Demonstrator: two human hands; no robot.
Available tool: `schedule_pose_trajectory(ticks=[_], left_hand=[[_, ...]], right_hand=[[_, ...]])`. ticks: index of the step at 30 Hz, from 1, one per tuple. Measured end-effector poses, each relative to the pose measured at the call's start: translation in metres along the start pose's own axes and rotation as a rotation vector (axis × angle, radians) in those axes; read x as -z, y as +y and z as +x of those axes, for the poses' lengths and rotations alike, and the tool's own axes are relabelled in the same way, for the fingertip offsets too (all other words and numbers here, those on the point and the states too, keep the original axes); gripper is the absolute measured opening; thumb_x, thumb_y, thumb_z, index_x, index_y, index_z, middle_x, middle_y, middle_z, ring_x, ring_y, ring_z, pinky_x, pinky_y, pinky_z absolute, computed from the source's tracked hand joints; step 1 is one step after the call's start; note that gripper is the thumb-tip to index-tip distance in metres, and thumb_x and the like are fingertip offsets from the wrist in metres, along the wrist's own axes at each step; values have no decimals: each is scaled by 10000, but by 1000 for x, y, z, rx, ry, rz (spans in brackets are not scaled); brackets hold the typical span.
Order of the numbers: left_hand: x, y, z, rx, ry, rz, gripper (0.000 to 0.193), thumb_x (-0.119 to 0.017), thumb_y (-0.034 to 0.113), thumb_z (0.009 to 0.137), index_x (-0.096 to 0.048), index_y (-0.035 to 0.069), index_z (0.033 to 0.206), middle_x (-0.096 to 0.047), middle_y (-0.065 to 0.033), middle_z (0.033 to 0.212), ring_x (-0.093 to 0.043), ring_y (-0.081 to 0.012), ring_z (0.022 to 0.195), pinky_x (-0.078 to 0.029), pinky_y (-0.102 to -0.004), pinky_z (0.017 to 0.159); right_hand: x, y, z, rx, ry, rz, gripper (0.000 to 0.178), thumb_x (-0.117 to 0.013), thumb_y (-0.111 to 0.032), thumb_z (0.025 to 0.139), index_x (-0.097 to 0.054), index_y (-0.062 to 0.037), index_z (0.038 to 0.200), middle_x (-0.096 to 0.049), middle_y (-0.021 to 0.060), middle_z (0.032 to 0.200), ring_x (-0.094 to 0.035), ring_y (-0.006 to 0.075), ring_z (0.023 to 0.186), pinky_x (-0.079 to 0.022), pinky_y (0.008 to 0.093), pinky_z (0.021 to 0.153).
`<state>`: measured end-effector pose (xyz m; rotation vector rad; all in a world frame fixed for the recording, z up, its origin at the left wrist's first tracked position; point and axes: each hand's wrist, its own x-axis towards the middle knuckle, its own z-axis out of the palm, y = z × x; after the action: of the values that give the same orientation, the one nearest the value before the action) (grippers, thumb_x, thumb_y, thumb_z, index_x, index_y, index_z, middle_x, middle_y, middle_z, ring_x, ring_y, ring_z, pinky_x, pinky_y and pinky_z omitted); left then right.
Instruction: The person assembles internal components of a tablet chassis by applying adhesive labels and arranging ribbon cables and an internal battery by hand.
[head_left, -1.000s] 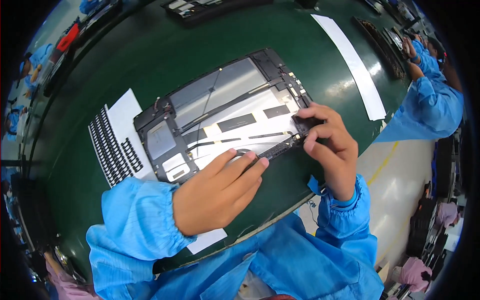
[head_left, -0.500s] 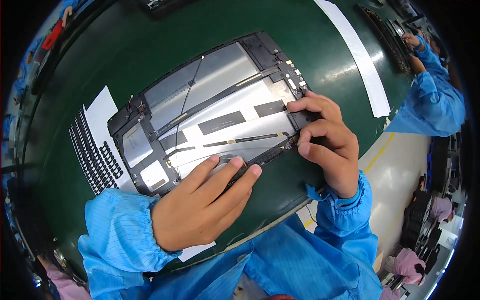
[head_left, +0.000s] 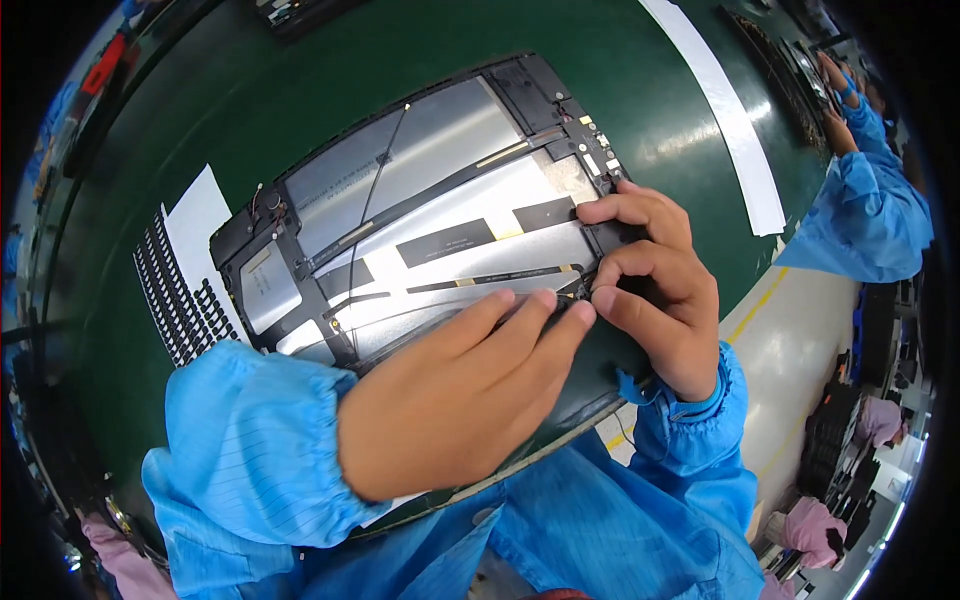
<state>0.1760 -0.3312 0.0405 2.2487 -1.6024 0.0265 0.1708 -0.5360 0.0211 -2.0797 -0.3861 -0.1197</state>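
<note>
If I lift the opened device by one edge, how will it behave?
The opened device is probably stiff: its dark frame lies flat. It looks fragile: the thin black cable lies exposed across the upper silver panel and could snag. Rolling seems unlikely: it's broad and flat.

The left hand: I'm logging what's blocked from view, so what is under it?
The opened, flat black-and-silver device runs in under the bare left hand, above a dark green tabletop. Details beneath its palm and fingers are covered and cannot be seen.

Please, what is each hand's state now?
Left hand: open, palm down over the opened device; anything beneath is hidden.
Right hand: curled at the device's right edge; grip cannot be told.
</note>
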Motion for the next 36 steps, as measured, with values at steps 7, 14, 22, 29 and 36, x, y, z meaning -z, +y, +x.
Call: schedule_pose_trajectory(ticks=[7,14,22,29,36], left_hand=[[-14,-7,1,-51,93,37,201,-551,45,702,-580,-84,853,-527,-200,1110,-529,-309,1004,-448,-380,856],[-15,-7,1,-36,125,1,194,-574,39,681,-587,-92,823,-545,-203,1082,-542,-307,980,-470,-374,833],[-14,-8,-1,-38,127,12,195,-574,39,668,-599,-82,819,-541,-208,1088,-539,-312,990,-476,-370,830],[-15,-6,0,-39,90,72,178,-565,38,685,-613,-45,836,-523,-166,1130,-512,-292,1033,-481,-348,830],[-17,-2,3,-13,88,108,197,-575,77,699,-608,-26,864,-516,-150,1123,-511,-306,1013,-465,-374,834]], right_hand=[[11,7,0,81,-8,0,138,-676,-17,539,-628,-31,668,-592,123,1028,-465,337,1059,-348,410,911],[18,10,-2,89,-15,43,207,-691,-11,528,-660,-60,726,-579,103,1029,-476,295,1012,-379,386,868],[16,6,3,168,-51,-128,190,-691,-41,539,-652,-73,722,-566,111,1029,-473,300,984,-382,392,853],[15,7,2,219,-44,-204,177,-675,-41,543,-636,-67,714,-566,126,1012,-471,326,960,-392,406,836],[13,0,3,277,-48,-303,164,-653,-32,543,-602,-62,696,-572,127,986,-471,334,940,-407,410,809]])
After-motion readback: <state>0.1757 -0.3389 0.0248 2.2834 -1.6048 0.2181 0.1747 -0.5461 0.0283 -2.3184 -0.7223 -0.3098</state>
